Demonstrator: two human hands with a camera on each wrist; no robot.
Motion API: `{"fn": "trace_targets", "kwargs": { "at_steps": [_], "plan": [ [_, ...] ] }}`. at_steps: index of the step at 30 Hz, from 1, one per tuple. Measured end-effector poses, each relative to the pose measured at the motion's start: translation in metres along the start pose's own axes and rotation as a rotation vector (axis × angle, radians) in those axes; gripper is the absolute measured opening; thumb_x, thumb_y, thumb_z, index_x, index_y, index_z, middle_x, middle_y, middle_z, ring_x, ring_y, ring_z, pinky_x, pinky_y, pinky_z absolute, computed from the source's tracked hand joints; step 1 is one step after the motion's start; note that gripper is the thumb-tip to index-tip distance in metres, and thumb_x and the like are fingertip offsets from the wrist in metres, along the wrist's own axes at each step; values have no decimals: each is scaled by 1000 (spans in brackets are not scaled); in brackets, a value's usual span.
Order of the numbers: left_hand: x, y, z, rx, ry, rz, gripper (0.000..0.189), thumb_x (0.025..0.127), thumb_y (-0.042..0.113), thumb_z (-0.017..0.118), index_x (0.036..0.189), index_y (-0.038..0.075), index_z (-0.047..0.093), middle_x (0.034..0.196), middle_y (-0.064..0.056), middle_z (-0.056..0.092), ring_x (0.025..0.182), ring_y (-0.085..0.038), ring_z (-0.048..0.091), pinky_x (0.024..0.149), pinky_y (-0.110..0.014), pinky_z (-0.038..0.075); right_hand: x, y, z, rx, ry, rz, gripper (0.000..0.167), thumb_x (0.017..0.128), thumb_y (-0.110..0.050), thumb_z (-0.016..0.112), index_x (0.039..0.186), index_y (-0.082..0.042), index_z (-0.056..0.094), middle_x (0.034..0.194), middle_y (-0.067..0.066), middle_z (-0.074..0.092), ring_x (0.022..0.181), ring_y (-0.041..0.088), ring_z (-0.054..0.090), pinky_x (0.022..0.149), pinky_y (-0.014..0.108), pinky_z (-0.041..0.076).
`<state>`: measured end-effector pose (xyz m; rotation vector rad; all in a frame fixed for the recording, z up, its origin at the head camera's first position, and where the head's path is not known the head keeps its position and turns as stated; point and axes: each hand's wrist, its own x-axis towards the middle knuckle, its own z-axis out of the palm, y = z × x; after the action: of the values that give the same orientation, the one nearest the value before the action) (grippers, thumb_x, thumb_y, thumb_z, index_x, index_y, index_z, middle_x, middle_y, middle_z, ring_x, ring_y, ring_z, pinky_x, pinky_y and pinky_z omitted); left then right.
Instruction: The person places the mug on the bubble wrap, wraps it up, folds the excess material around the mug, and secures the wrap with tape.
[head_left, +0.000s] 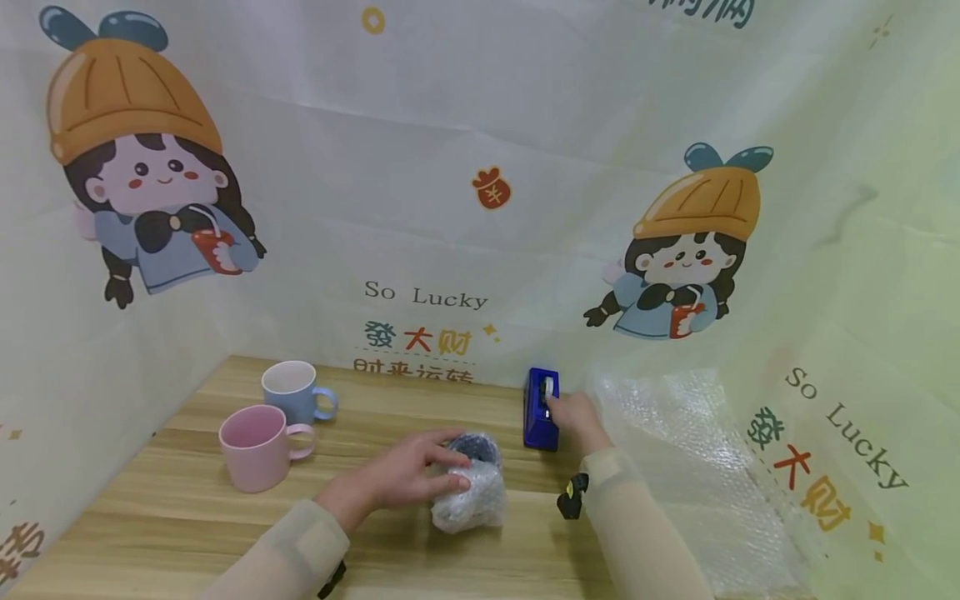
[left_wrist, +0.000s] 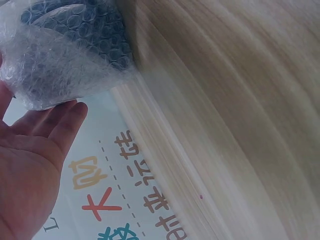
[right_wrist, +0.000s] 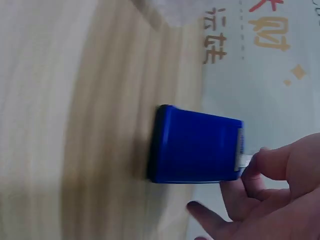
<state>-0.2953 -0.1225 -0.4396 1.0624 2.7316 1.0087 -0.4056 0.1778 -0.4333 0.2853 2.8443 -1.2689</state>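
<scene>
A dark blue-grey cup wrapped in bubble wrap (head_left: 471, 500) lies on the wooden table, its round opening facing away from me. My left hand (head_left: 401, 473) holds it from the left, fingers across its top; in the left wrist view the fingers (left_wrist: 67, 122) bear against the wrap (left_wrist: 65, 60). A blue tape dispenser (head_left: 542, 417) stands at the table's back edge. My right hand (head_left: 577, 419) is at its right side. In the right wrist view, thumb and index finger pinch a short whitish end of tape (right_wrist: 245, 160) at the end of the dispenser (right_wrist: 197, 145).
A pink mug (head_left: 255, 454) and a light blue mug (head_left: 291, 392) stand at the left of the table (head_left: 375, 558). A flat sheet of bubble wrap (head_left: 690, 467) covers the right side, partly under my right forearm. A printed cloth (head_left: 420, 208) hangs behind and at both sides.
</scene>
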Motion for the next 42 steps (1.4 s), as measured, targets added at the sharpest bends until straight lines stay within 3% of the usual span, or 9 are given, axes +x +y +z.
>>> {"fn": "trace_targets", "kwargs": {
  "at_steps": [8,12,15,20,24,29,34,40,42],
  "plan": [
    [-1,2,-2,-34,0,-11,49,106,46,70,138,9,76,168,-23,49,152,-52,50,125,-70,41,0,-12,-15,116,-133,-8,48,111,-24,50,140,13,59,147,32,63,140,46,56,122,64,46],
    [-4,3,-3,-37,6,-12,49,106,46,70,138,9,76,168,-24,49,151,-52,50,124,-71,40,-9,-16,-14,177,-151,61,34,111,-22,55,126,6,66,100,12,69,92,25,72,89,39,62],
    [-4,2,-1,-36,17,-6,49,106,45,71,138,8,76,167,-24,50,151,-52,50,124,-71,41,-17,-17,-13,248,-181,138,23,112,-16,51,116,2,65,78,0,58,64,12,60,63,27,52],
    [-5,0,2,-39,32,4,48,106,45,71,137,9,77,166,-24,51,149,-53,52,123,-71,42,-26,-20,-15,323,-214,207,35,115,-15,46,142,6,56,93,10,67,80,20,73,82,41,67],
    [-5,-1,3,-52,39,5,48,106,44,71,137,8,76,166,-26,50,149,-54,51,123,-72,42,-29,-22,-16,404,-239,235,45,118,-17,44,155,8,44,116,25,72,101,34,78,105,55,63],
    [-4,-3,4,-64,40,-7,48,106,44,72,138,8,76,167,-25,50,150,-53,50,123,-71,41,-37,-21,-11,446,-199,204,49,114,-15,49,155,12,44,134,35,66,114,47,74,106,55,63],
    [-4,-3,6,-81,43,-21,49,105,45,72,138,9,76,167,-23,50,151,-54,49,123,-72,41,-50,-14,1,494,-119,84,54,107,-14,50,154,14,45,137,33,61,106,35,66,103,50,62],
    [-5,-3,6,-70,40,-32,50,105,47,72,138,10,76,168,-21,50,152,-52,50,124,-70,40,-62,6,12,774,-92,9,8,100,-10,53,105,-6,59,108,7,59,94,20,57,86,35,54],
    [-4,-3,7,-75,40,-34,50,105,48,72,138,10,76,168,-21,50,152,-52,49,125,-71,40,-65,12,13,871,-110,1,10,99,-10,53,91,-16,54,105,3,58,94,18,55,87,34,48]
  ]
}}
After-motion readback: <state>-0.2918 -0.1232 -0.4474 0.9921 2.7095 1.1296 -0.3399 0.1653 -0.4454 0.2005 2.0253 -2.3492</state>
